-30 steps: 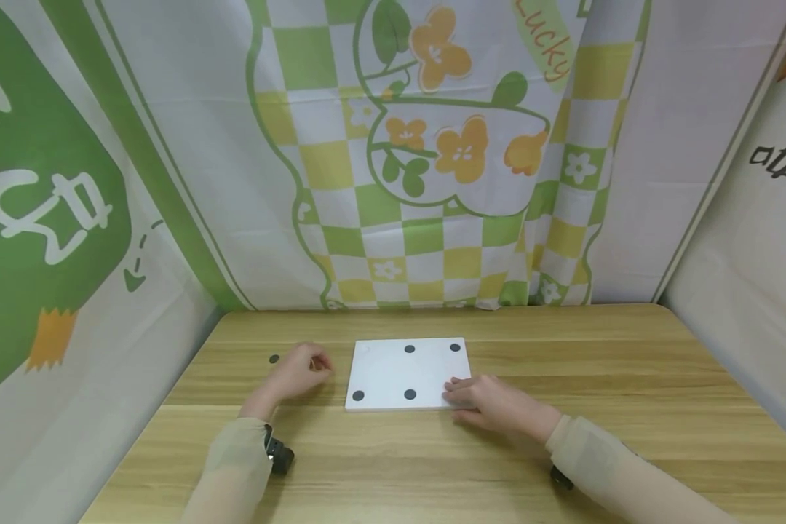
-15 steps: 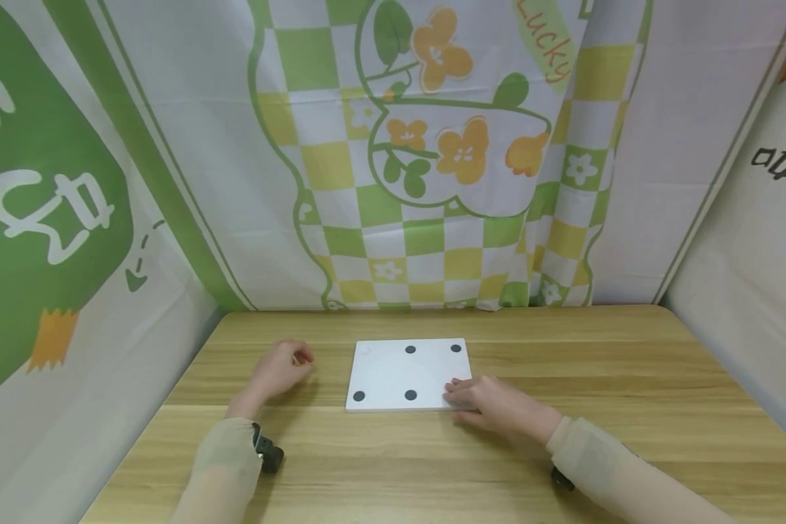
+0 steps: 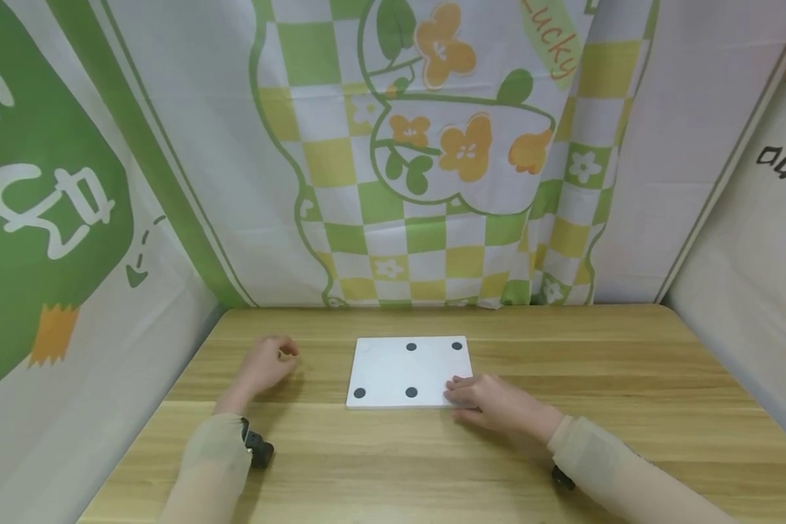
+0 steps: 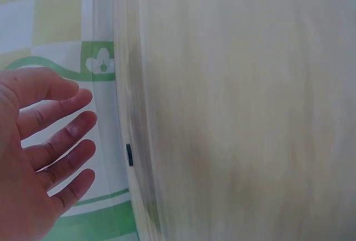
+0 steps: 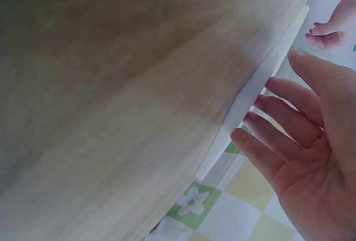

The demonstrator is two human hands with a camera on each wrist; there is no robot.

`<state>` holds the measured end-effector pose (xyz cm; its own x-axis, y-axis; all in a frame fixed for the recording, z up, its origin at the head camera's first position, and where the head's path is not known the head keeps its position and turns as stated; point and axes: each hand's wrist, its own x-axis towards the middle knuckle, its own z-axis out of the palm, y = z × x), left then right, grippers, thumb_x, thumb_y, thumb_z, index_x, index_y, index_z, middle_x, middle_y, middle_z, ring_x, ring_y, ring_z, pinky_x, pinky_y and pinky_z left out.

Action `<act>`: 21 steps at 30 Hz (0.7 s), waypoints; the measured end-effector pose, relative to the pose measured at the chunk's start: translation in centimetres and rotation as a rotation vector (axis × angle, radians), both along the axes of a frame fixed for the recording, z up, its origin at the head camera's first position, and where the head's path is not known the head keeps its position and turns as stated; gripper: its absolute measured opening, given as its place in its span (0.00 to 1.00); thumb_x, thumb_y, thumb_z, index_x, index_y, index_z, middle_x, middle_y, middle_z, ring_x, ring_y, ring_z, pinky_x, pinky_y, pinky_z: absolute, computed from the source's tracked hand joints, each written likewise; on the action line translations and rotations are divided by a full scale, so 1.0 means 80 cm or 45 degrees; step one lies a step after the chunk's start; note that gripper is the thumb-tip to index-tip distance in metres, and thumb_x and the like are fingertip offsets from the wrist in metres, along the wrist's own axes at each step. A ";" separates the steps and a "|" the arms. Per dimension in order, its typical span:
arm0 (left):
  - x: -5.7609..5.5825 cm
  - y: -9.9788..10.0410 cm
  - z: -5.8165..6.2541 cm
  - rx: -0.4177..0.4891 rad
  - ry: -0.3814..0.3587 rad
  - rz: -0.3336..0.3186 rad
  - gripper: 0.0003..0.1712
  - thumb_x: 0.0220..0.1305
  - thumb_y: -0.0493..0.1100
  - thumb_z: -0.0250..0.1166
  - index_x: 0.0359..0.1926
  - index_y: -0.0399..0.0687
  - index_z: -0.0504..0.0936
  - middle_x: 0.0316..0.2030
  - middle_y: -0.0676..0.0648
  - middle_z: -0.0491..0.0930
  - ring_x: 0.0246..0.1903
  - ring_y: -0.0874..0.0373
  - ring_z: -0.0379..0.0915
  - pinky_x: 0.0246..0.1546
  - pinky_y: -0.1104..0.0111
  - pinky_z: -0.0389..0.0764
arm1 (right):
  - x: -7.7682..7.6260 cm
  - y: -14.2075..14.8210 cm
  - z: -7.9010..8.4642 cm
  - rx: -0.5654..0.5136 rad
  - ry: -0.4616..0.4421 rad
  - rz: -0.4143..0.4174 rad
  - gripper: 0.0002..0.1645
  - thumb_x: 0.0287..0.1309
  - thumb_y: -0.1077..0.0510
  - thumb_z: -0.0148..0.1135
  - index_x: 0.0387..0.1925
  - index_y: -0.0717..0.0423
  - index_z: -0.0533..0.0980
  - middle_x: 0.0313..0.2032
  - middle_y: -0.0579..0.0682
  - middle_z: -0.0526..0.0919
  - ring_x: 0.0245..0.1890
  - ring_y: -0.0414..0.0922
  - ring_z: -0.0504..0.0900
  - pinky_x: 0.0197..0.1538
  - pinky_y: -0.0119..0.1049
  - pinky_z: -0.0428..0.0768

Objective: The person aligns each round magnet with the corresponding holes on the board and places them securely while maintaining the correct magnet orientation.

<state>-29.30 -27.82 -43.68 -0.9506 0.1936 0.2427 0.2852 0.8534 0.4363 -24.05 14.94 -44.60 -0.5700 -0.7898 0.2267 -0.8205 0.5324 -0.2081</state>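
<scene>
A white rectangular board (image 3: 386,370) lies flat on the table, with several black round spots and a faint pale round mark at its far left corner. My right hand (image 3: 494,402) rests its fingertips on the board's near right corner; its fingers are straight in the right wrist view. To the left of the board, my left hand (image 3: 266,363) hovers low over the table, fingers loosely bent and thumb near the index finger, with nothing visible between them. A small black disc (image 4: 129,155) sits on the table beyond those fingers in the left wrist view; the left hand hides it in the head view.
The wood-grain table (image 3: 393,466) ends at the back against a printed cloth (image 3: 426,240) with green and yellow checks. More cloth panels (image 3: 164,349) close off the left and right sides. Small black cameras (image 3: 259,450) are strapped at the wrists.
My left hand has moved left, away from the board, and now covers the spot where the loose black disc was seen. The right hand and the board have stayed put.
</scene>
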 end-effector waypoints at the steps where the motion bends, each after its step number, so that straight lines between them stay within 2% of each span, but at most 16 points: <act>1: 0.000 -0.002 0.000 -0.005 0.007 0.001 0.08 0.56 0.37 0.64 0.36 0.39 0.81 0.37 0.39 0.81 0.40 0.42 0.76 0.39 0.52 0.79 | 0.000 0.000 0.000 -0.004 0.003 0.000 0.19 0.59 0.55 0.63 0.49 0.60 0.79 0.51 0.57 0.82 0.54 0.53 0.80 0.56 0.44 0.79; 8: -0.001 -0.014 0.001 -0.052 0.010 0.032 0.07 0.57 0.40 0.64 0.35 0.40 0.82 0.40 0.37 0.81 0.44 0.40 0.75 0.45 0.48 0.76 | 0.000 0.000 0.001 -0.016 0.001 0.015 0.19 0.58 0.56 0.64 0.49 0.61 0.79 0.50 0.57 0.82 0.54 0.53 0.80 0.56 0.44 0.79; 17: -0.003 -0.026 0.002 -0.070 -0.076 0.083 0.09 0.60 0.41 0.62 0.39 0.40 0.81 0.46 0.35 0.79 0.47 0.39 0.73 0.45 0.47 0.75 | -0.001 0.001 0.000 -0.018 0.006 0.017 0.19 0.59 0.56 0.64 0.50 0.61 0.79 0.50 0.57 0.82 0.54 0.53 0.80 0.56 0.45 0.79; 21: -0.005 -0.032 0.001 -0.069 -0.079 0.096 0.09 0.60 0.40 0.61 0.39 0.40 0.81 0.46 0.35 0.79 0.48 0.37 0.73 0.46 0.46 0.74 | 0.000 0.000 0.000 -0.012 -0.003 0.009 0.19 0.59 0.56 0.63 0.50 0.61 0.79 0.51 0.57 0.82 0.55 0.53 0.80 0.57 0.45 0.79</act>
